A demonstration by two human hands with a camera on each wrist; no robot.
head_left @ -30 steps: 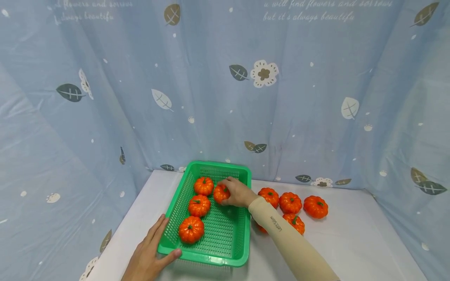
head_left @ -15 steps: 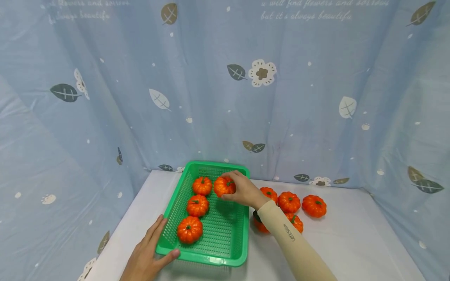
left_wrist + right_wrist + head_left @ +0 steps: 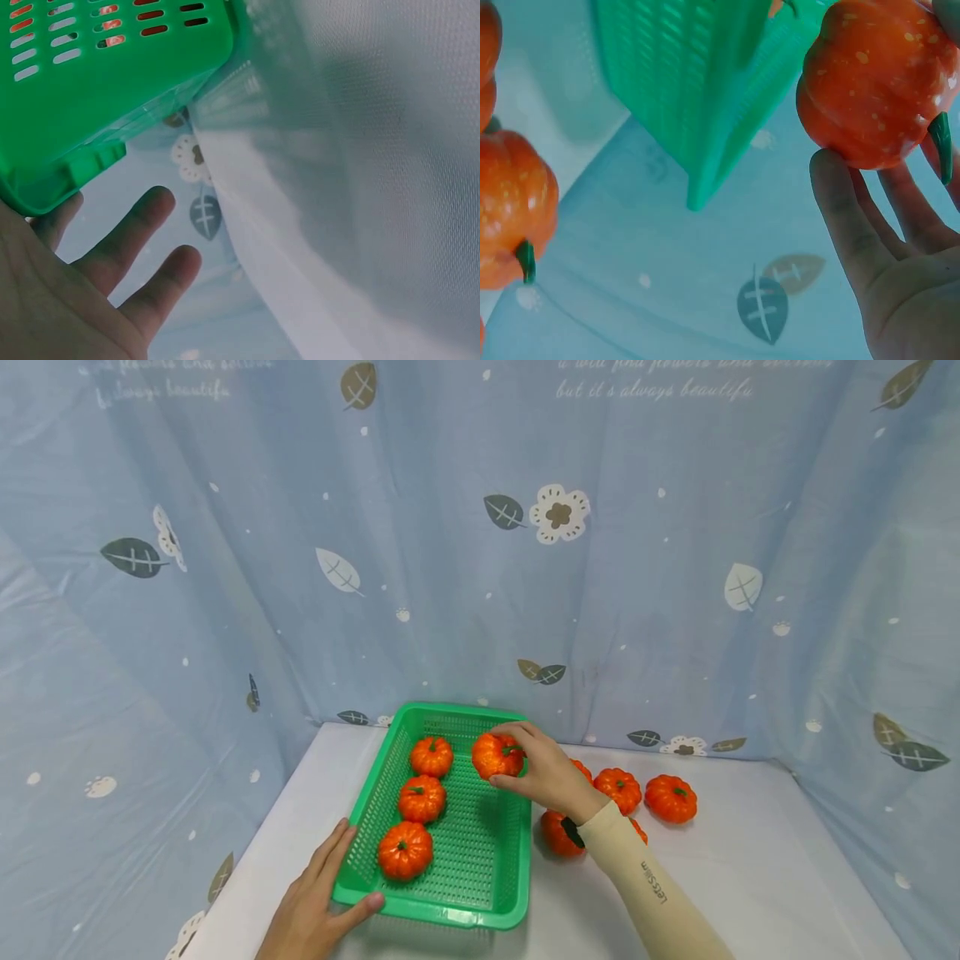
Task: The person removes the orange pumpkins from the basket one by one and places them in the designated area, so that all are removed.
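My right hand (image 3: 551, 772) pinches a small orange pumpkin (image 3: 496, 756) above the right side of a green plastic basket (image 3: 429, 907). In the right wrist view the pumpkin (image 3: 881, 82) has a ribbed, glossy skin and a green stem, with fingers and thumb around it. Three more pumpkins stand in a row along the basket's left side, the nearest pumpkin (image 3: 405, 852) at the front. My left hand (image 3: 315, 902) rests on the basket's front left corner, thumb on the front rim. In the left wrist view its fingers (image 3: 124, 240) spread beside the basket wall (image 3: 112, 90).
Right of the basket, several more pumpkins lie on the white table (image 3: 720, 877), among them a pumpkin (image 3: 671, 799) at the far right and a pumpkin (image 3: 561, 835) partly behind my right wrist. A blue patterned curtain (image 3: 450, 568) hangs behind and at both sides.
My right hand has lifted the pumpkin from inside the basket and moved it up and rightward toward the basket's right rim. The left hand stays at the corner.
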